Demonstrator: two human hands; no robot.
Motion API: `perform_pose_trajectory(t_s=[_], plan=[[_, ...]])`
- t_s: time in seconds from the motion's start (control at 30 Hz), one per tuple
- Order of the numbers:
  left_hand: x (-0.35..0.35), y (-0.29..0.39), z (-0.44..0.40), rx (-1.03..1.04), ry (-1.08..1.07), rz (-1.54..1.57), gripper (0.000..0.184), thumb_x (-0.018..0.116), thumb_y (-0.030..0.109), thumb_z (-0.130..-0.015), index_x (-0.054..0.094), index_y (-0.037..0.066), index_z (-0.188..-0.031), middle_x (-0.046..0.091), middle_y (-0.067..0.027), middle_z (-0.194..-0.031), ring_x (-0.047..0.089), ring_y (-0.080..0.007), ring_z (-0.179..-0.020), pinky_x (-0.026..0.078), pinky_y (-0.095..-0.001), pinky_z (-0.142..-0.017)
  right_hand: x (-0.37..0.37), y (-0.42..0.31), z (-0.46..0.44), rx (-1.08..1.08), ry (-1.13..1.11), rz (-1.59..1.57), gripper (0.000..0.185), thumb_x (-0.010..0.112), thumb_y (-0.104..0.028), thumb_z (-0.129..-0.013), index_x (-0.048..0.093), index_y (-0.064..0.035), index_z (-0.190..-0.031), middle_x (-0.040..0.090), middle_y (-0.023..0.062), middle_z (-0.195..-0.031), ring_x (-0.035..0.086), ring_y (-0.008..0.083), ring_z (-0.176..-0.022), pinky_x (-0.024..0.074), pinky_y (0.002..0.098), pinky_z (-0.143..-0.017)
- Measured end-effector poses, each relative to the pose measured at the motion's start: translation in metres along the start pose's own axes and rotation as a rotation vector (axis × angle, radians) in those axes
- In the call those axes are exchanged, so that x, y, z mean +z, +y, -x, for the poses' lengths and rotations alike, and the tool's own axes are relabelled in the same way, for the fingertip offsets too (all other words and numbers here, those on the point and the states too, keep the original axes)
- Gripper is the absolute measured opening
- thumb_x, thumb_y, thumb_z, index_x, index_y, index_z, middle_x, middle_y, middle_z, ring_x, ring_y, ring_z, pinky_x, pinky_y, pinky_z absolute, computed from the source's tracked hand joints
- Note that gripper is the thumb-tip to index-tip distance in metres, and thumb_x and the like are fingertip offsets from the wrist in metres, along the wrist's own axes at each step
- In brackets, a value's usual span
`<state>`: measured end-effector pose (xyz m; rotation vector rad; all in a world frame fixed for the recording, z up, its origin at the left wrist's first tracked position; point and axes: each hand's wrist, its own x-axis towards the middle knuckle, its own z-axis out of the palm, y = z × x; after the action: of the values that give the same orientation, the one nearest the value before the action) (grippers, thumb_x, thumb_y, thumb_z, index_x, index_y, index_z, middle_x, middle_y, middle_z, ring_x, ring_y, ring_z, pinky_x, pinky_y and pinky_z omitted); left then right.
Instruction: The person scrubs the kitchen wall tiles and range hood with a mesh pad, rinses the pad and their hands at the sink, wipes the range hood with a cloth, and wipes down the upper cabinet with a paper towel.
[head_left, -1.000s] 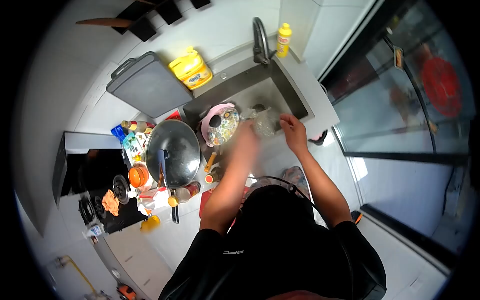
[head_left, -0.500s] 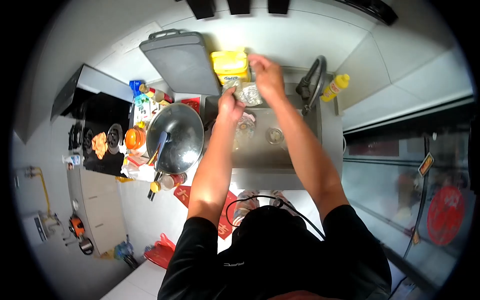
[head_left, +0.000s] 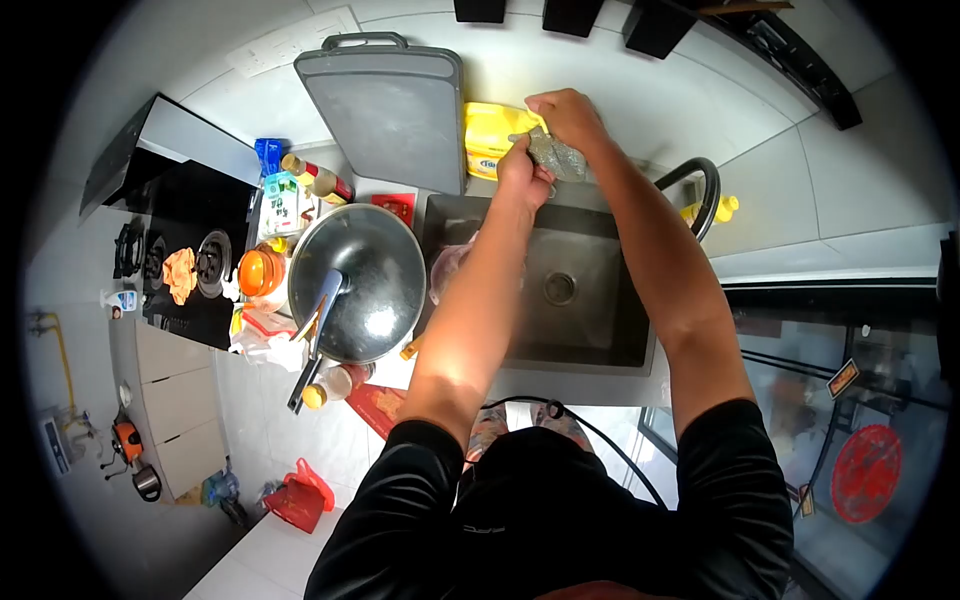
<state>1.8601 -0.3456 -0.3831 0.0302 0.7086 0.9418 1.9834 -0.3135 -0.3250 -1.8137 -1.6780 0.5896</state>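
Note:
My left hand (head_left: 525,175) is closed on a crumpled silver-grey dishcloth (head_left: 558,157) above the back edge of the sink (head_left: 560,345). Against the wall beside it stands a yellow jug (head_left: 490,128) with a printed label. My right hand (head_left: 570,118) curls its fingers round the top right part of this jug, just above the cloth. Its fingertips are partly hidden. A clear bowl-like thing (head_left: 447,268) lies in the left of the sink, mostly behind my left forearm.
A grey cutting board (head_left: 385,120) leans on the wall left of the jug. A wok (head_left: 358,270) with a spatula sits left of the sink, among bottles and jars. The faucet (head_left: 708,190) arches at the right, near a yellow bottle (head_left: 725,208).
My view has shifted, so the sink and jug appear changed in position. My right hand has come to the jug's top right. The cloth stays in my left hand.

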Motion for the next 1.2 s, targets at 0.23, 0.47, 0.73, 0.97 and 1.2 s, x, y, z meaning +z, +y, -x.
perform_pose_trajectory(t_s=[0.23, 0.47, 0.73, 0.97, 1.2], plan=[[-0.017, -0.002, -0.010, -0.019, -0.034, -0.068, 0.016, 0.049, 0.025, -0.105, 0.060, 0.014, -0.109, 0.066, -0.0005, -0.095, 0.058, -0.0120, -0.071, 0.044, -0.0254, -0.055, 0.012, -0.010, 0.017, -0.110, 0.279, 0.137, 0.039, 0.060, -0.035, -0.096, 0.069, -0.0107, -0.125, 0.069, 0.0140, -0.124, 0.064, 0.0334, -0.114, 0.0473, 0.0436, -0.099], [-0.065, -0.052, 0.008, 0.011, -0.176, -0.110, 0.031, 0.047, 0.002, -0.095, 0.054, 0.007, -0.125, 0.065, -0.0103, -0.112, 0.068, -0.0254, -0.094, 0.059, -0.0395, -0.078, 0.040, 0.000, 0.222, -0.020, 0.573, -0.164, 0.028, 0.061, -0.013, -0.095, 0.066, -0.0020, -0.121, 0.065, 0.0181, -0.119, 0.060, 0.0347, -0.112, 0.0463, 0.0421, -0.098], [-0.143, -0.125, 0.017, -0.090, 0.153, -0.328, 0.034, 0.041, -0.003, -0.089, 0.056, 0.001, -0.120, 0.063, -0.0169, -0.118, 0.064, -0.0341, -0.108, 0.053, -0.0501, -0.101, -0.030, 0.146, 0.275, 0.091, 0.826, 0.260, 0.036, 0.057, 0.001, -0.092, 0.062, -0.0024, -0.128, 0.062, 0.0204, -0.128, 0.061, 0.0399, -0.115, 0.0492, 0.0414, -0.099], [-0.125, -0.173, 0.043, -0.165, 0.264, -0.246, 0.028, 0.046, 0.010, -0.086, 0.059, 0.001, -0.110, 0.066, -0.0140, -0.109, 0.064, -0.0306, -0.104, 0.052, -0.0467, -0.100, -0.059, 0.226, 0.234, 0.018, 0.424, 0.437, 0.021, 0.067, -0.011, -0.090, 0.067, -0.0057, -0.110, 0.067, 0.0138, -0.106, 0.063, 0.0355, -0.102, 0.0517, 0.0459, -0.085], [-0.095, -0.197, 0.070, -0.128, 0.253, -0.207, 0.028, 0.049, 0.026, -0.102, 0.061, 0.005, -0.116, 0.067, -0.0106, -0.110, 0.066, -0.0278, -0.104, 0.052, -0.0449, -0.100, -0.060, 0.209, 0.263, -0.002, 0.551, 0.255, 0.025, 0.064, -0.014, -0.095, 0.067, -0.0049, -0.118, 0.068, 0.0156, -0.108, 0.064, 0.0357, -0.102, 0.0510, 0.0431, -0.090]])
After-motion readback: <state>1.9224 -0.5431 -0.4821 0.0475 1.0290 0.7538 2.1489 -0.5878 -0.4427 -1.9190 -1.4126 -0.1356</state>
